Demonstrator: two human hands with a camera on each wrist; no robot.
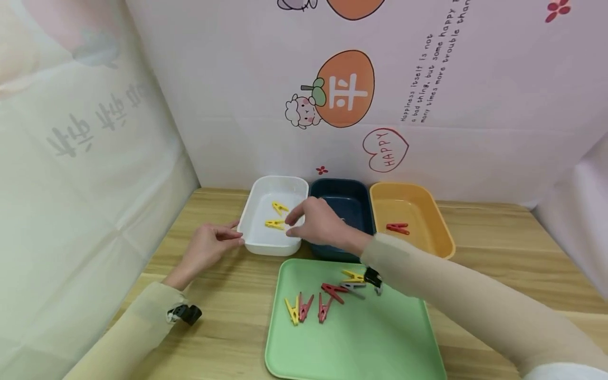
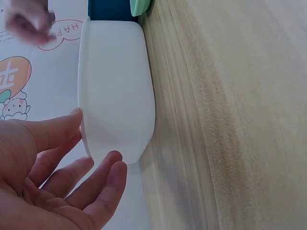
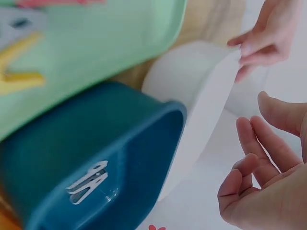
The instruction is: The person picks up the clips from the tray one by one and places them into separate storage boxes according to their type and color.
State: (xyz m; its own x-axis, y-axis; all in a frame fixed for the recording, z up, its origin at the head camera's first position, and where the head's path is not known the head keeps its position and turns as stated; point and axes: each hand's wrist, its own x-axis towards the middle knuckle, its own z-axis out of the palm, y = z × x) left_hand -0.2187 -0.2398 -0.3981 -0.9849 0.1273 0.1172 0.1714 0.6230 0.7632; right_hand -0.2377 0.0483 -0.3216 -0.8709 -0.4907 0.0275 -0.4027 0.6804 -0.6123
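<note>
My left hand [image 1: 211, 248] grips the near-left corner of a white bin [image 1: 273, 249], thumb at the rim and fingers along the outer wall in the left wrist view. Over that bin hovers my right hand [image 1: 320, 224], its thumb and fingers apart with nothing between them in the right wrist view [image 3: 268, 158]. Two yellow clothespins lie in the white bin: one clothespin [image 1: 279, 208] farther back, the other clothespin [image 1: 274, 224] close by the right fingertips. A grey clothespin [image 3: 88, 182] lies in the dark blue bin [image 3: 72, 115], which the right hand partly hides in the head view.
An orange-yellow bin [image 1: 448, 244] with a red clothespin [image 1: 398, 228] stands at the row's right end. Nearer me, a green tray [image 1: 361, 343] carries several red, yellow and grey clothespins, partly under the right forearm. A printed cloth [image 1: 237, 105] hangs behind the bins.
</note>
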